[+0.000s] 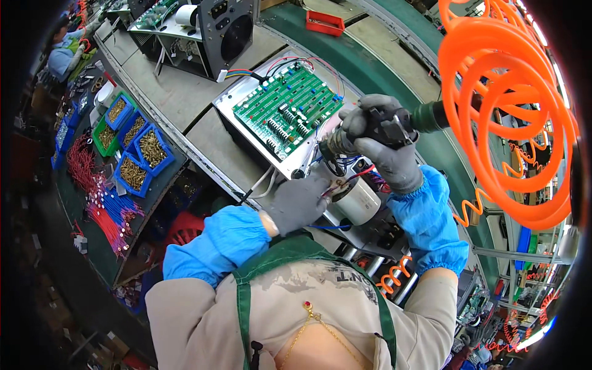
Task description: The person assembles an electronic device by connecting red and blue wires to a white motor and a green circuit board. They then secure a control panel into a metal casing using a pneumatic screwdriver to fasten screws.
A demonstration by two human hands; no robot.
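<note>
My right hand [388, 145], in a grey glove, is wrapped round a black power driver [390, 126] with a green-and-black rear body. The driver's front end points left and down, beside a green circuit board [290, 108] on a metal chassis [225, 102]. My left hand [297, 202], also gloved, is closed with its fingertips pinching wire ends [336, 187] at the top of a white cylindrical capacitor [359, 205]. A red wire [362, 173] runs from there toward the driver. The exact grip at the fingertips is partly hidden.
A large orange coiled hose [499, 117] hangs at the right. Blue bins [154, 148] of brass-coloured fasteners and bundles of red and blue wires [114, 213] lie at the left. Another chassis with a fan [231, 37] stands farther back, near a red tray [325, 23]. A person [65, 52] is far left.
</note>
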